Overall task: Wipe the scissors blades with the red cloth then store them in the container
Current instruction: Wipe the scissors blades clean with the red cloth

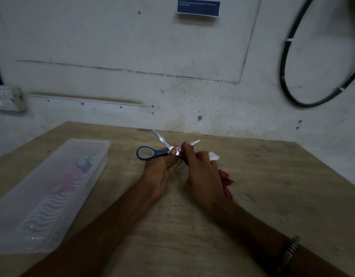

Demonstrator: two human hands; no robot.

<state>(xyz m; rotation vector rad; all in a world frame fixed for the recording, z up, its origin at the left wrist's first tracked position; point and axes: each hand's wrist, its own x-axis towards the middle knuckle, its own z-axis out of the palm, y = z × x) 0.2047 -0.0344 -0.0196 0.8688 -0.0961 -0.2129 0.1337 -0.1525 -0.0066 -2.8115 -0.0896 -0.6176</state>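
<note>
The fingers (173,151) of the left hand (160,172) pinch the scissors (162,149) at the pivot, thumb on top, holding them just above the bench (252,196) at mid-frame. The fingers of the right hand (204,176) are curled tight around the red cloth (225,180), pressing a fold of it against the blade that points toward the right of the frame; only that blade's tip shows past the knuckles. The other blade sticks up and left, bare and shiny.

This looks like the wiping step, partway through: one blade is under the cloth, the other not yet covered. The next move probably calls for drawing the cloth out along the edge toward the tip, keeping fingertips behind the sharp side, then shifting to the second blade. The scissors would then need closing before going into the container (51,188).

The blades are thin polished metal, splayed wide in a V. The handle loop is dark blue plastic with a paler lining, jutting left of the hand. The cloth is soft and crumpled, its tail hanging below the right hand. A small white scrap (214,156) shows beside the right knuckles; what it is I cannot tell. The container is a long, translucent, open plastic box at lower left, with a wavy ribbed floor. The bench is pale, scuffed wood.
</note>
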